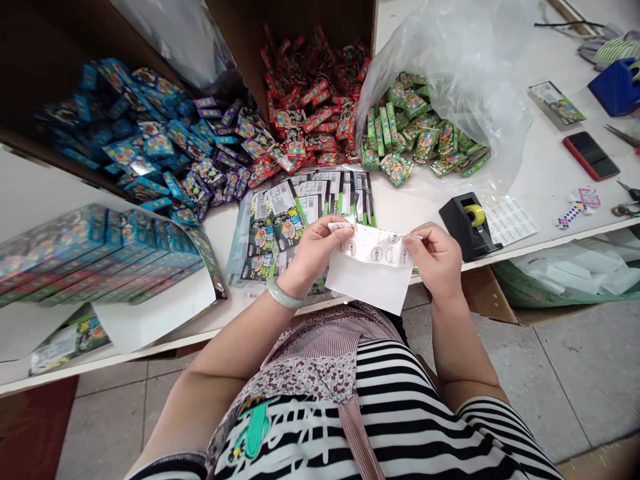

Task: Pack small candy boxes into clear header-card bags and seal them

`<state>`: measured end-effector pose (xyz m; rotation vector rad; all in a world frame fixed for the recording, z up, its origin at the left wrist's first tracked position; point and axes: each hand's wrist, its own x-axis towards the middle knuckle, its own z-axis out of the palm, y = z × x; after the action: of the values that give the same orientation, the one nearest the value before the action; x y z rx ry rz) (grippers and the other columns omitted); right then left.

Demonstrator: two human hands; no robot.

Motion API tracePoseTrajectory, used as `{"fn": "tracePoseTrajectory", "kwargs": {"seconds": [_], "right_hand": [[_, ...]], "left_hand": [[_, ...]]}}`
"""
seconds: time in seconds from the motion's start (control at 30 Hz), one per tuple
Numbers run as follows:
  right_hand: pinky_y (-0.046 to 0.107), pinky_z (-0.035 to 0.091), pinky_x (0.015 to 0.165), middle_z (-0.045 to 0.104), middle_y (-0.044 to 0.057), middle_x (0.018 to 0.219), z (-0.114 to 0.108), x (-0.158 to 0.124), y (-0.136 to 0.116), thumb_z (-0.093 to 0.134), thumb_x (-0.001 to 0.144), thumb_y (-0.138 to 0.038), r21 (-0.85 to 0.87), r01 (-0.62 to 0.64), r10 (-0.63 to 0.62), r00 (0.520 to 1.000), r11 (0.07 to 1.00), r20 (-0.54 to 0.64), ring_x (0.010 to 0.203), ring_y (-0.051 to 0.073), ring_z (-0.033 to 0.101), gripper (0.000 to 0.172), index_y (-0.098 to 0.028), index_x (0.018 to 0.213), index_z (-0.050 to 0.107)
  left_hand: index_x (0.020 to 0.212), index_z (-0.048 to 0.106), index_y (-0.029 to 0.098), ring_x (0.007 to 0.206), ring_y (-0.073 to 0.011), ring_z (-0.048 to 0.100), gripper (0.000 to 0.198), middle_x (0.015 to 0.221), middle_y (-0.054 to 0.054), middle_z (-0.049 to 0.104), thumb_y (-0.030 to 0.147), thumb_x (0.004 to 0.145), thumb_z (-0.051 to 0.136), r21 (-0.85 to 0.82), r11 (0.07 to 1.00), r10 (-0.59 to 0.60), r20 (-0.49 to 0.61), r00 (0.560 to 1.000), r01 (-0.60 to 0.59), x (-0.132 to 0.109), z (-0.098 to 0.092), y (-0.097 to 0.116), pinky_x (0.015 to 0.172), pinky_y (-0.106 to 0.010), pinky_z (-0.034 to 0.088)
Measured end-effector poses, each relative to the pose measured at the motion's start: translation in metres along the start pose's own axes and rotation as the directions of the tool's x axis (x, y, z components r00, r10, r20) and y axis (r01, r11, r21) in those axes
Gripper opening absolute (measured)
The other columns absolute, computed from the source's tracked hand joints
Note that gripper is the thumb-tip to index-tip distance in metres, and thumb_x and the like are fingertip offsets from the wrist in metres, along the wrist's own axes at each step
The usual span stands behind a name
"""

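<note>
A white sheet of round stickers (pixel 377 255) is stretched between my two hands, just off the table's front edge. My left hand (pixel 323 248) pinches its left upper corner between thumb and fingers. At the right upper corner, my right hand (pixel 436 257) grips it the same way. Printed circles run along its upper part, and the lower part is plain white. Behind the sheet lie overlapping printed packaging cards (pixel 280 223) on the table. To the right of my right hand stands a black tape dispenser (pixel 465 223) with a yellow roll.
Piles of small blue boxes (pixel 155 143), purple boxes (pixel 233 153), red boxes (pixel 320 127) and green boxes (pixel 425 137) lie at the back. Filled display boxes (pixel 100 253) stand left. A red-edged phone (pixel 593 155), a label sheet (pixel 510 219) and a blue dispenser (pixel 615 87) lie right.
</note>
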<state>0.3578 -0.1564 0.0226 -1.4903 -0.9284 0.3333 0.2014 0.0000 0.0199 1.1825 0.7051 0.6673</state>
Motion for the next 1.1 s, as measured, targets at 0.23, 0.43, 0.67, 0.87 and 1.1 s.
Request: {"fn": "tracePoseTrajectory", "kwargs": {"seconds": [0.23, 0.43, 0.67, 0.87, 1.1], "right_hand": [[0.030, 0.050, 0.065, 0.066, 0.000, 0.079, -0.004, -0.001, 0.007, 0.071, 0.087, -0.032, 0.063, -0.060, 0.058, 0.998, 0.996, 0.037, 0.072, 0.017, 0.062, 0.010, -0.023, 0.084, 0.068], [0.031, 0.050, 0.068, 0.066, 0.000, 0.078, -0.008, 0.000, 0.004, 0.069, 0.088, -0.033, 0.006, -0.051, 0.050, 0.995, 0.999, 0.087, 0.072, 0.017, 0.061, 0.013, -0.022, 0.081, 0.066], [0.034, 0.051, 0.076, 0.070, 0.003, 0.092, -0.011, 0.006, -0.006, 0.076, 0.078, -0.034, -0.112, -0.075, 0.098, 0.972, 0.991, 0.212, 0.085, 0.021, 0.065, 0.019, -0.023, 0.093, 0.070], [0.030, 0.043, 0.063, 0.063, -0.001, 0.070, -0.005, 0.010, -0.016, 0.071, 0.080, -0.029, -0.146, -0.039, 0.073, 0.969, 0.988, 0.236, 0.066, 0.016, 0.057, 0.016, -0.022, 0.070, 0.061], [0.030, 0.043, 0.062, 0.064, -0.001, 0.068, -0.007, 0.007, -0.012, 0.073, 0.081, -0.033, -0.132, -0.063, 0.098, 0.955, 0.989, 0.280, 0.064, 0.016, 0.057, 0.018, -0.021, 0.069, 0.065]], "left_hand": [[0.074, 0.071, 0.018, 0.060, -0.0087, 0.052, 0.032, 0.069, 0.002, 0.064, 0.040, 0.059, 0.089, 0.046, 0.999, 0.015, 0.031, 0.999, -0.016, -0.002, -0.002, -0.003, 0.056, -0.020, 0.040], [0.076, 0.069, 0.019, 0.058, -0.0084, 0.053, 0.035, 0.068, 0.003, 0.064, 0.040, 0.057, 0.090, 0.037, 0.999, -0.035, 0.002, 0.999, 0.035, -0.005, 0.000, -0.002, 0.055, -0.019, 0.042], [0.075, 0.069, 0.019, 0.060, -0.0103, 0.055, 0.034, 0.070, 0.001, 0.065, 0.044, 0.063, 0.088, 0.110, 0.991, 0.069, 0.041, 0.997, -0.073, -0.009, -0.001, 0.000, 0.056, -0.022, 0.043], [0.076, 0.072, 0.020, 0.065, -0.0112, 0.057, 0.024, 0.073, 0.000, 0.067, 0.038, 0.068, 0.085, 0.127, 0.980, 0.143, 0.080, 0.986, -0.153, -0.013, -0.003, -0.001, 0.060, -0.022, 0.046], [0.077, 0.075, 0.019, 0.064, -0.0114, 0.057, 0.024, 0.073, -0.001, 0.069, 0.040, 0.069, 0.083, 0.182, 0.976, 0.111, 0.057, 0.992, -0.119, -0.016, -0.006, 0.002, 0.060, -0.023, 0.046]]}}
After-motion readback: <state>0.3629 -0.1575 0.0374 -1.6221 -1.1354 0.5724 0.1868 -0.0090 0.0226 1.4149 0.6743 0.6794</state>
